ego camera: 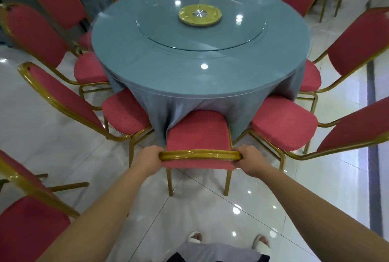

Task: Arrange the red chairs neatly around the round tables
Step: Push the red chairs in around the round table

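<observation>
A red chair [197,131] with a gold frame stands right in front of me, its seat tucked under the grey cloth of the round table [168,55]. My left hand [147,156] grips the left end of its gold top rail. My right hand [252,160] grips the right end of the same rail. More red chairs ring the table: one at the near left [124,112], one at the near right [284,122], and others further round on both sides.
A glass turntable [242,36] with a gold hub [200,15] lies on the table. Another red chair [27,219] stands at my lower left, off the ring. Glossy white tiles [200,209] lie under my feet. Grey-draped tables stand at the back left.
</observation>
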`<action>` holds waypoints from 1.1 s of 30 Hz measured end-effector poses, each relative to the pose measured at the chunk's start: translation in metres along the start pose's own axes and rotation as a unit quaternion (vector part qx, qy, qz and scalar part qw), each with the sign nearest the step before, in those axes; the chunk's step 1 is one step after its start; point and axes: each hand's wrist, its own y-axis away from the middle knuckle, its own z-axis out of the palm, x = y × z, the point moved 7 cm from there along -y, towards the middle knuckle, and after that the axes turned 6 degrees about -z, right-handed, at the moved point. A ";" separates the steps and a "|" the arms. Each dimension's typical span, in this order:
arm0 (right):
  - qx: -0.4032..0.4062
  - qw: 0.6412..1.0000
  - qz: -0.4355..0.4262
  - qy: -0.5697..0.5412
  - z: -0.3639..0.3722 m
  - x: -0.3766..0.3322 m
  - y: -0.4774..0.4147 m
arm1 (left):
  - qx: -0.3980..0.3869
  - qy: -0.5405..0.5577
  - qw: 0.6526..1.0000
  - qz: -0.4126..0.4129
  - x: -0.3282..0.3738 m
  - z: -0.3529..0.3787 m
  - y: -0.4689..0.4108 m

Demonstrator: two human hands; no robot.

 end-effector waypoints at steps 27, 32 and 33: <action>0.285 0.918 0.089 -0.260 -0.211 0.360 0.236 | -0.163 0.172 0.937 0.255 0.538 0.108 0.088; 0.311 0.902 0.128 -0.271 -0.241 0.437 0.265 | -0.189 0.153 0.923 0.297 0.637 0.121 0.072; 0.312 0.901 0.132 -0.272 -0.247 0.451 0.266 | -0.199 0.157 0.921 0.296 0.656 0.123 0.065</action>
